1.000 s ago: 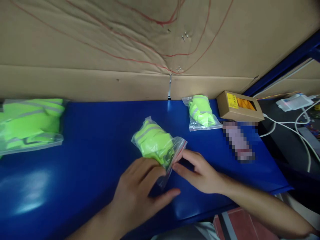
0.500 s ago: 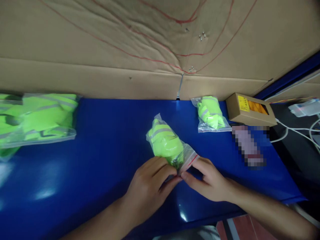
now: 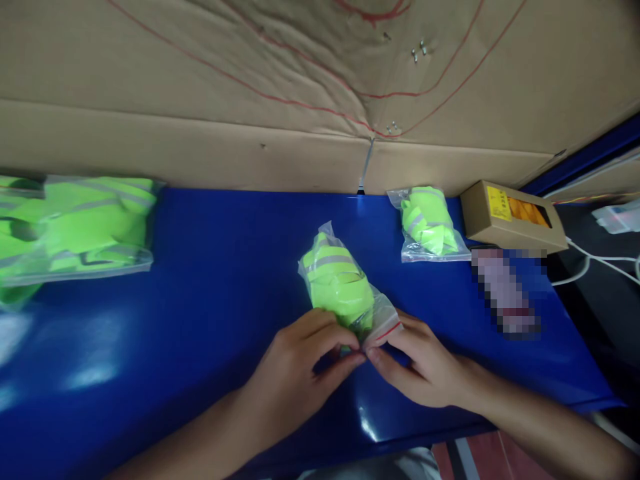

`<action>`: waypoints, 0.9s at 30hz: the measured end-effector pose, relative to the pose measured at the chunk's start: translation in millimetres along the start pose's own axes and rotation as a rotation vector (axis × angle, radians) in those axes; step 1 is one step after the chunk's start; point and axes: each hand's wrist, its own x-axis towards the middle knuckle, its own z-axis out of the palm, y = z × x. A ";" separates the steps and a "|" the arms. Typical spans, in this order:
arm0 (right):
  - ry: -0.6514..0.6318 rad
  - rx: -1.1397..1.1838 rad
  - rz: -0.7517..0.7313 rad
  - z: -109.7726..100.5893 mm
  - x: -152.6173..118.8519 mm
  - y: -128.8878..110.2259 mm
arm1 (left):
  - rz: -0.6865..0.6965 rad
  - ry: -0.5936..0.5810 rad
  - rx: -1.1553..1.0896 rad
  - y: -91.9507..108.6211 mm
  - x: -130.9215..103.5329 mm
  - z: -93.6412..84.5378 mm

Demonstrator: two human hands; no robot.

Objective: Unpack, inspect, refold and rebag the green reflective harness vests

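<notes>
A clear zip bag [image 3: 340,283] with folded neon-yellow, grey-striped fabric inside lies at the middle of the blue table [image 3: 225,267]. My left hand [image 3: 305,360] pinches the bag's near edge between thumb and fingers. Just beside it, my right hand [image 3: 420,360] is closed on the same edge, near the red seal line, with its thumb in front and its fingers partly behind the plastic. The two thumb tips almost meet at the bag's near corner.
Further bagged neon fabric [image 3: 100,223] lies at the far left. Another small bag of it [image 3: 429,223] sits at the back right, beside a cardboard box [image 3: 515,217] and a pixelated object [image 3: 507,293]. White cables [image 3: 595,257] run along the right. A cardboard wall [image 3: 200,153] stands behind.
The view has shifted slightly. Both hands keep their hold on the bag's edge, and the red-lined corner now tilts a little lower beside my right fingers.
</notes>
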 end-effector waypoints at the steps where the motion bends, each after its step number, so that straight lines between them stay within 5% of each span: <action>1: -0.002 -0.019 -0.018 0.3 0.2 0.0 | -0.029 -0.022 -0.030 -0.6 0.5 -0.8; 11: 0.112 -0.262 0.046 8.2 -7.5 0.8 | -0.011 -0.069 0.001 -3.5 0.4 -1.3; 27: 0.104 -0.124 0.031 5.1 -7.3 -0.5 | -0.020 -0.065 0.004 -3.4 3.0 -9.2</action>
